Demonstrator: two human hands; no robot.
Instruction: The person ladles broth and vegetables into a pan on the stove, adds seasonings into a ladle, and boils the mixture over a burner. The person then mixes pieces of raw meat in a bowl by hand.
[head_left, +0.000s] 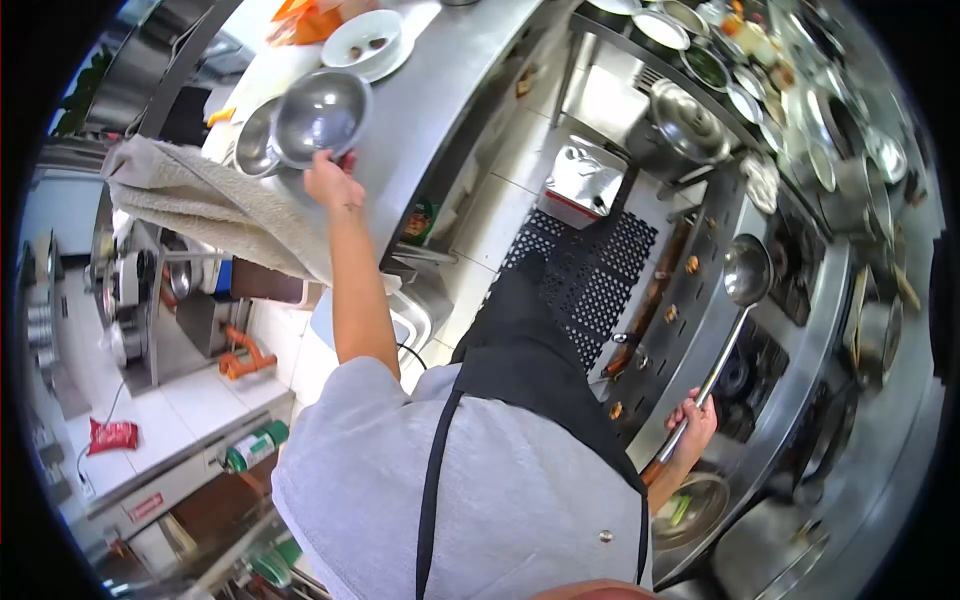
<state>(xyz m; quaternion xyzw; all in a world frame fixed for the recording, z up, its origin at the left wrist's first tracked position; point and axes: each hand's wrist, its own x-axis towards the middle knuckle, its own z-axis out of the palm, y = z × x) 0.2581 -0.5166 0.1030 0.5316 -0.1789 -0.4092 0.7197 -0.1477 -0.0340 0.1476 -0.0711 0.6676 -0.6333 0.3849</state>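
Observation:
My left hand (334,182) grips the near rim of a shiny metal bowl (322,115), tilted over the steel counter (440,95) on the left. A second metal bowl (252,140) sits right beside it, partly covered by the first. In my right hand (692,428) is the handle of a long ladle (747,272), its bowl raised over the stove on the right. Fingers wrap around the handle near its lower end. Below that hand stands a metal pan (700,510) with some green food in it.
White bowls (362,42) stand at the counter's far end, near a beige towel (215,200). Stove burners (745,375) line the right side. A large lidded pot (680,125) and a foil-topped box (583,177) are ahead. A perforated black mat (610,260) covers the floor.

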